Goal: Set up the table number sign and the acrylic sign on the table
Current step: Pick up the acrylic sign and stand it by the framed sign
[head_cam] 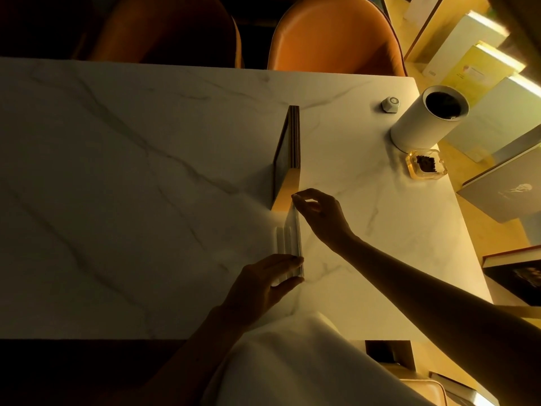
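Observation:
A clear acrylic sign (294, 238) stands upright on edge on the white marble table (117, 171), near the front middle. My left hand (263, 285) grips its near end between thumb and fingers. My right hand (319, 212) pinches its far top corner. Directly behind it, a dark framed sign with a gold base (288, 159) stands upright in line with it, close to the acrylic's far end; whether they touch I cannot tell. What is printed on either sign is hidden from this angle.
A white cylinder with a dark opening (427, 118), a small white hexagonal device (390, 104) and a glass ashtray (426, 168) sit at the table's right rear. Two orange chairs (330, 36) stand behind. Books (503, 189) line a shelf on the right.

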